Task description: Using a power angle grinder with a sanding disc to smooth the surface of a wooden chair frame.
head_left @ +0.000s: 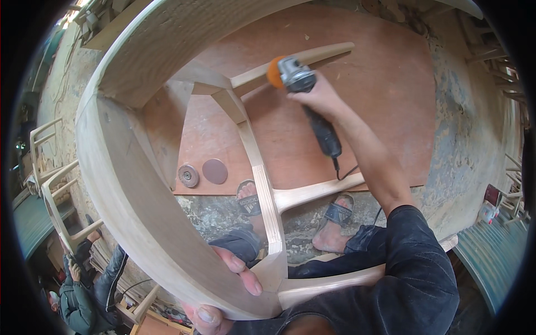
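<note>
A pale, unpainted wooden chair frame (139, 184) with a wide curved rail fills the left and middle of the head view. My left hand (207, 317) grips the rail near its lower end, its fingers wrapped over both sides of the wood. In my right hand (322, 99) is an angle grinder (324, 131), with a grey metal head, a dark body and an orange disc (275, 72). The disc is at a slim wooden leg (312, 54) of the frame; whether they touch, I cannot tell. A cord leaves the grinder's lower end.
Beneath the frame lies a reddish-brown board (385, 95). A flap disc (188, 175) and a round brown sanding disc (215, 171) rest on it. My sandalled feet are near its edge. Another person (84, 301) works at lower left beside more chair frames (56, 195).
</note>
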{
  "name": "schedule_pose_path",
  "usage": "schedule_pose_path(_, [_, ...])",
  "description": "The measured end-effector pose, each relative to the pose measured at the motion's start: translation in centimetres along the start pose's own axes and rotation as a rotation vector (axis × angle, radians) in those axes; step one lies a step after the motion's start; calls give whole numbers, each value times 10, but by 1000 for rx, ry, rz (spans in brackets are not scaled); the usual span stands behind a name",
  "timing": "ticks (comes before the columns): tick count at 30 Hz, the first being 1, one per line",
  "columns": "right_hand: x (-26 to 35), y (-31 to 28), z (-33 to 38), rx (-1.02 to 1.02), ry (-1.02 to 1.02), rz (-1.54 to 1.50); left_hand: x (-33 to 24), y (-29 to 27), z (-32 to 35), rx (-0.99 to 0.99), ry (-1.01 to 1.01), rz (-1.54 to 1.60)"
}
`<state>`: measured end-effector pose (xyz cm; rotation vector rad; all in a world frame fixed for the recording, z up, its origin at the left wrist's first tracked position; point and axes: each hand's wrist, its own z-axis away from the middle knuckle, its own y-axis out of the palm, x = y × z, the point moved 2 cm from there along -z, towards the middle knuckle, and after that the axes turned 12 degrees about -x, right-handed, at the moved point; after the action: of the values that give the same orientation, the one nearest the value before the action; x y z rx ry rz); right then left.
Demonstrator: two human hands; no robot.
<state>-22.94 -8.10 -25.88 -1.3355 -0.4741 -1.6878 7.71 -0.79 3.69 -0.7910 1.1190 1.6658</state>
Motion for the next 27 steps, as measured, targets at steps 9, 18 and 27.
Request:
schedule_pose_path(9, [-35,21,-4,61,-87,128,4,5,7,-13,50,-22])
schedule_pose_path(18, [70,-234,-9,-69,-284,434,8,-43,30,55,18,-414])
schedule_pose_path(27, [91,-497,168,-502,-375,745,29,-55,50,305,304,-633])
